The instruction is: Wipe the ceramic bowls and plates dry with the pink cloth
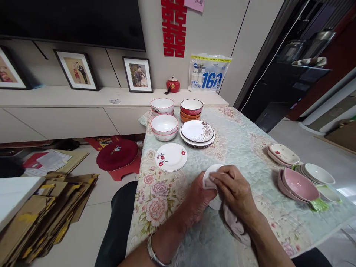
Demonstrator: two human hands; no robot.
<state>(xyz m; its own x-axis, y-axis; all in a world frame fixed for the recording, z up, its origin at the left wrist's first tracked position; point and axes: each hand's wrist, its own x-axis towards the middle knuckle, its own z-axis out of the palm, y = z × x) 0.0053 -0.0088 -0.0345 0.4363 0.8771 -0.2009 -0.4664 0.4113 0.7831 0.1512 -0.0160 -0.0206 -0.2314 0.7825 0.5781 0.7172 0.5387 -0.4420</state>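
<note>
Near the front of the flowered tablecloth, my left hand grips a small white dish by its edge, fingers wrapped round it. My right hand is closed on a pale pink cloth and presses part of it against the dish; the rest hangs below the hand. Just under the dish, a second pale round piece is partly hidden by my hands. White plates with red flowers lie beyond my left hand, and a stack of larger plates stands farther back.
Stacked bowls and red-and-orange bowls stand at the table's back. To the right are pink leaf-shaped bowls, small white bowls and squarish dishes. A red stool and flattened cardboard are on the left.
</note>
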